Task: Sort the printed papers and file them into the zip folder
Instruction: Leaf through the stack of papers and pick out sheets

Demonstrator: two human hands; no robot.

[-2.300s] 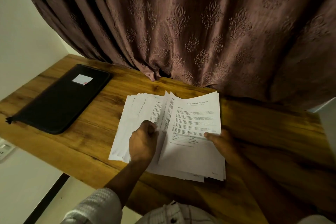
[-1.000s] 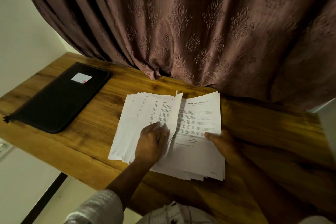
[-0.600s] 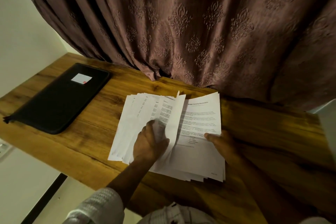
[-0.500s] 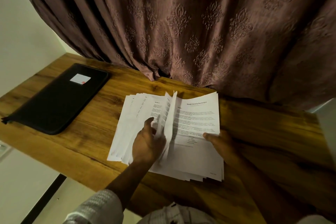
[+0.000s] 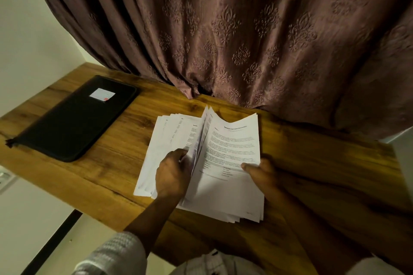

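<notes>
My left hand (image 5: 172, 174) pinches a few lifted sheets of the papers (image 5: 232, 140). I should turn them one by one, so that none stick together. The hand is curled, the wrist low. My right hand (image 5: 261, 174) grips their right edge, thumb on top. The zip folder (image 5: 73, 118) lies closed, far left on the table (image 5: 324, 163).

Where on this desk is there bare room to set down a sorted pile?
Bare wood lies between the zip folder and the papers, plus a wider stretch of desk right of the right hand. Crowded: the middle, where left hand and right hand grip the papers.
</notes>
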